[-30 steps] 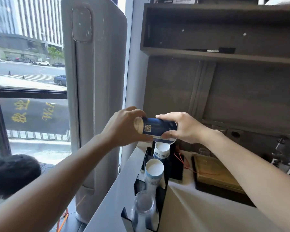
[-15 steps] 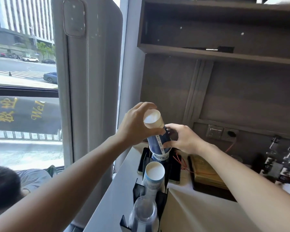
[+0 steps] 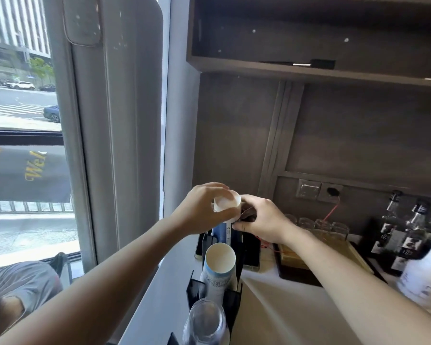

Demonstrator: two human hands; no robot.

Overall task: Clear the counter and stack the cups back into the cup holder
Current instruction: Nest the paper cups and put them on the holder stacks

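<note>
A pale, smooth counter (image 3: 279, 302) runs beside a window, carrying a black slotted cup holder (image 3: 237, 292). Over its far slot, a blue-and-white paper cup stack (image 3: 225, 215) stands nearly upright, tapered cylinders with the white base uppermost. The left hand (image 3: 204, 210) wraps around the stack's top and the right hand (image 3: 261, 220) pinches its side.

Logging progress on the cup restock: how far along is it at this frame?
Done: the cup holder already carries a white paper stack in its middle slot and clear plastic cups in the nearest slot. In hand: left hand and right hand hold the blue cup stack upright at the far slot; whether it is fully seated is hidden. Left: bottles and a tray sit on the counter.
</note>
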